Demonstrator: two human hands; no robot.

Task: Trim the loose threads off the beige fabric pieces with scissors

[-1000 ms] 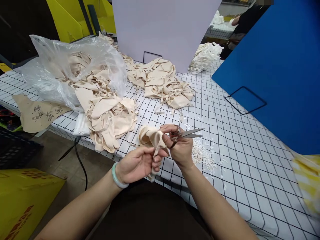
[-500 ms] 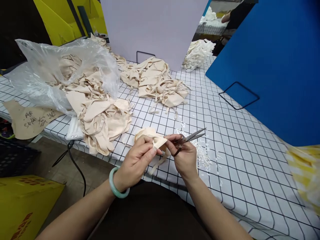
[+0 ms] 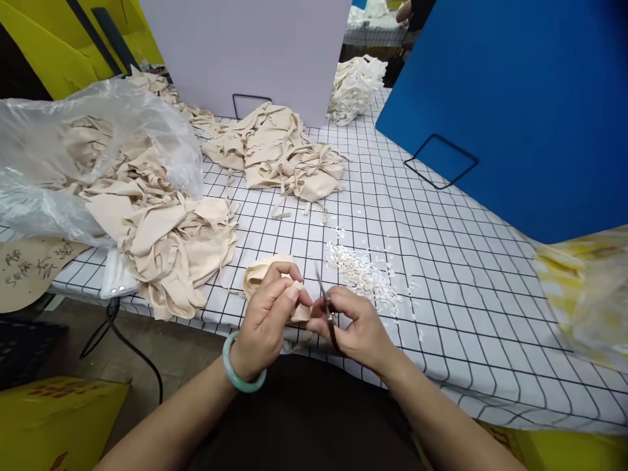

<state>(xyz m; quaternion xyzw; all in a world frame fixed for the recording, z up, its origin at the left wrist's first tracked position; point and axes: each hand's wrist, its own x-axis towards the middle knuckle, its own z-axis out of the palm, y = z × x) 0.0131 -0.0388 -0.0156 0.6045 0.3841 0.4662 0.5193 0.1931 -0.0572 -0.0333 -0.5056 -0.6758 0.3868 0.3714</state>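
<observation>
My left hand (image 3: 269, 314), with a green bangle (image 3: 240, 371) at its wrist, is closed in a pinch on a beige fabric piece (image 3: 265, 268) near the table's front edge. Part of the cloth is hidden behind the fingers. Just to the right, my right hand (image 3: 350, 324) is wrapped round a pair of scissors (image 3: 324, 294), whose blades point up and away from me. The blade tips stand beside the cloth, apart from the left fingers. Small white and beige snippets (image 3: 366, 278) lie scattered on the table beyond the right hand.
A heap of beige cloth pieces (image 3: 167, 242) spills from a clear plastic bag (image 3: 147, 108) at left. Another beige pile (image 3: 279, 150) lies further back. A lilac board (image 3: 250, 52) and a blue board (image 3: 515, 118) stand behind. A marked paper pattern (image 3: 34, 268) overhangs the left edge.
The view has shifted to the right. My right hand has turned the scissors from pointing right to pointing up, close to the cloth. My left hand still pinches the fabric.
</observation>
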